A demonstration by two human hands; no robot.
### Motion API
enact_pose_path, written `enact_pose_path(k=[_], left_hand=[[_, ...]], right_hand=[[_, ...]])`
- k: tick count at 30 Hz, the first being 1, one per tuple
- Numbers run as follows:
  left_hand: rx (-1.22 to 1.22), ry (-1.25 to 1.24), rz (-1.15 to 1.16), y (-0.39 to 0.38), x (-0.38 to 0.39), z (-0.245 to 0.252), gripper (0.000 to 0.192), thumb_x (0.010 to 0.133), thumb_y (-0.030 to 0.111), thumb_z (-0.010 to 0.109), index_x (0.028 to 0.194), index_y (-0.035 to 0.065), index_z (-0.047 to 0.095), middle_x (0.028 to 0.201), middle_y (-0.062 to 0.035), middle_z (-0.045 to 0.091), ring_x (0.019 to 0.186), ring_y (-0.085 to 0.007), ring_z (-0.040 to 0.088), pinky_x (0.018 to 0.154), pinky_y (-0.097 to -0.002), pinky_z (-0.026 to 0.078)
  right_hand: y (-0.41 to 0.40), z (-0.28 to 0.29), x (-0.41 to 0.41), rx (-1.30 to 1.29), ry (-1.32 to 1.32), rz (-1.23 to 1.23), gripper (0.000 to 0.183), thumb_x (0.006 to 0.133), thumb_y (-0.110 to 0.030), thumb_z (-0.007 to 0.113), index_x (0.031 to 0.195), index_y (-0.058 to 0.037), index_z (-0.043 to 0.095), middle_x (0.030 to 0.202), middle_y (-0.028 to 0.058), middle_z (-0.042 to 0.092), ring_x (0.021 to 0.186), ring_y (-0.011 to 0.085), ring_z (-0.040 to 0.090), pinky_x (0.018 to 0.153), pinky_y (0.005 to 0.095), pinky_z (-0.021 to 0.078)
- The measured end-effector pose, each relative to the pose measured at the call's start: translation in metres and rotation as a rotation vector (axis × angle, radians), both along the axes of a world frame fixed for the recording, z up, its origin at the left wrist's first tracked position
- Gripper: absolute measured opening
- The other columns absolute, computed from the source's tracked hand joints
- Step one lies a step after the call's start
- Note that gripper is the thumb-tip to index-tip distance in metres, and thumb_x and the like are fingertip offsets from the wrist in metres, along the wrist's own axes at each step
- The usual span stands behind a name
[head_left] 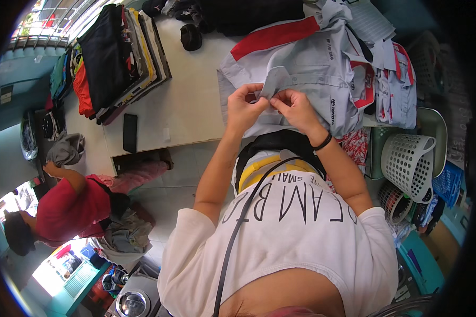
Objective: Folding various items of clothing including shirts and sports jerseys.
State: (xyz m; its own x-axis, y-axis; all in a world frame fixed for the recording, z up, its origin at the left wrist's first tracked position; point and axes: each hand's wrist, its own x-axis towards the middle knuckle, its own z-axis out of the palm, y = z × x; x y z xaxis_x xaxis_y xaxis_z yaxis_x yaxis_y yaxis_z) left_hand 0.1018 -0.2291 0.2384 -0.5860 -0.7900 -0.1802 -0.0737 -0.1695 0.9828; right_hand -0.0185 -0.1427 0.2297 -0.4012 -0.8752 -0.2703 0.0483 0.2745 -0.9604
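A light grey work shirt (309, 75) with red panels lies spread on the table before me, its buttoned front running sideways. My left hand (248, 105) pinches the shirt's grey hem with thumb and fingers. Close beside it on the right, my right hand (295, 109) grips the same edge between thumb and forefinger; a black band circles that wrist. Between the two hands a flap of the hem (277, 79) stands up from the shirt. The fabric under my fingers is partly hidden.
On the white table (194, 83) are a stack of folded clothes (115, 59), a black phone (130, 132) and folded grey-red shirts (394, 87). White perforated basket (408, 162) stands at the right. At the left, a person in red (75, 206) handles a grey garment (68, 149).
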Motion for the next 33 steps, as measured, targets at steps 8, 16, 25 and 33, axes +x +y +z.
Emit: enact_pose_path(k=[8, 16, 25, 33], left_hand=[[-0.052, -0.018, 0.071, 0.007, -0.002, -0.005, 0.023, 0.069, -0.003, 0.061, 0.090, -0.0044, 0.053, 0.084, -0.0102, 0.059, 0.074, -0.0113, 0.057, 0.063, -0.0209, 0.046], [-0.293, -0.294, -0.159, 0.004, 0.005, 0.000, 0.018, 0.078, 0.012, 0.060, 0.085, -0.0040, 0.054, 0.079, -0.0057, 0.057, 0.074, -0.0092, 0.055, 0.063, -0.0218, 0.045], [0.229, 0.130, -0.201, 0.001, 0.015, -0.038, 0.015, 0.082, 0.014, 0.057, 0.087, 0.0000, 0.053, 0.076, -0.0003, 0.055, 0.063, -0.0043, 0.047, 0.052, -0.0184, 0.037], [-0.029, -0.112, -0.194, 0.000, 0.013, -0.032, 0.016, 0.082, 0.014, 0.054, 0.077, -0.0007, 0.055, 0.076, 0.0009, 0.053, 0.063, -0.0057, 0.045, 0.055, -0.0198, 0.038]], right_hand=[[-0.002, -0.002, 0.007, 0.007, 0.172, -0.038, 0.016, 0.075, -0.014, 0.054, 0.078, 0.0017, 0.055, 0.068, 0.0112, 0.058, 0.061, 0.0161, 0.056, 0.058, 0.0272, 0.0440], [0.000, -0.004, 0.009, 0.002, 0.290, -0.026, 0.015, 0.075, -0.015, 0.053, 0.075, -0.0001, 0.049, 0.066, 0.0126, 0.054, 0.059, 0.0202, 0.052, 0.057, 0.0297, 0.0427], [0.001, -0.012, 0.010, 0.052, 0.144, 0.045, 0.013, 0.076, -0.013, 0.050, 0.076, -0.0010, 0.048, 0.066, 0.0091, 0.052, 0.059, 0.0150, 0.050, 0.055, 0.0276, 0.0419], [0.000, -0.007, 0.011, 0.097, 0.135, 0.024, 0.012, 0.076, -0.013, 0.051, 0.077, -0.0016, 0.047, 0.064, 0.0078, 0.051, 0.058, 0.0140, 0.049, 0.054, 0.0274, 0.0413]])
